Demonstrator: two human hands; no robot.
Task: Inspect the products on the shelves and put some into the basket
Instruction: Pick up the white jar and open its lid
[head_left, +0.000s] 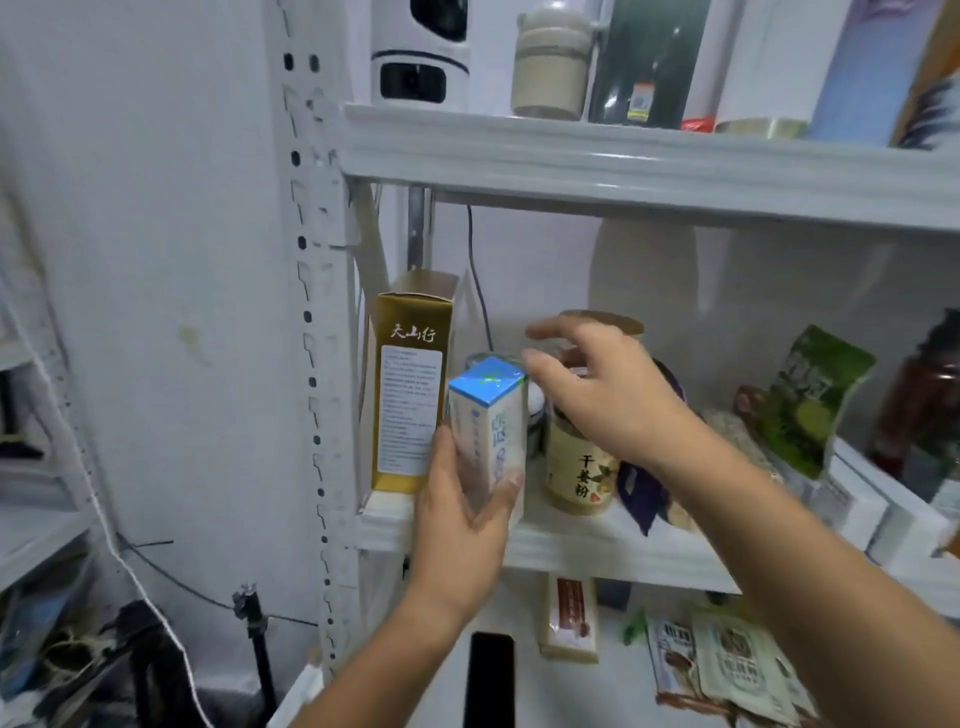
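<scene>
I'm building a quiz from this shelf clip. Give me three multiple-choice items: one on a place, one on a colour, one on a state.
1. Where does the gold box stand?
A. at the left end of the middle shelf
B. on the top shelf
C. on the floor

2. What colour is the top of the small carton?
A. red
B. blue
C. black

3. What is the right hand doing?
A. gripping the gold box
B. resting flat on the shelf
C. reaching over the jar, fingers spread, holding nothing

Answers:
1 A: it stands upright beside the shelf post.
2 B: the carton's top face is blue with a green mark.
3 C: its fingers are loose above the jar, while the left hand grips the carton.
</scene>
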